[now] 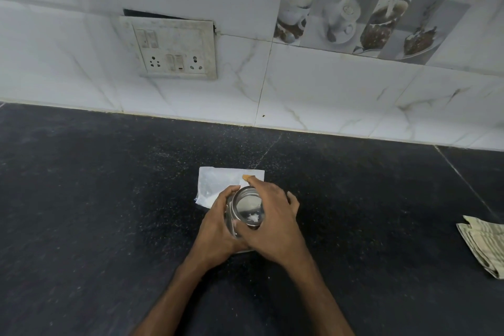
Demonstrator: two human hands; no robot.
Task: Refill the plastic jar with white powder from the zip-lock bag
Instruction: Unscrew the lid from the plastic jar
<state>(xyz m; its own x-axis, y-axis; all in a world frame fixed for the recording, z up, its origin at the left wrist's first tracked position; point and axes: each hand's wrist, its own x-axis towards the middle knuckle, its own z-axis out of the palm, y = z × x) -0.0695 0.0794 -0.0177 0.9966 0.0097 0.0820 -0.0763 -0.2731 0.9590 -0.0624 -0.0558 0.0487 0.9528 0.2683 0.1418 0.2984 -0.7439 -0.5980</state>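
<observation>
A clear plastic jar stands on the black counter, seen from above, with a little white powder at its bottom. My left hand grips the jar's left side. My right hand is curled over its top and right side; whether a lid is under it I cannot tell. Just behind the jar lies a flat zip-lock bag holding white powder, partly hidden by both hands.
A folded striped cloth lies at the counter's right edge. A tiled wall with a switch and socket plate rises behind the counter.
</observation>
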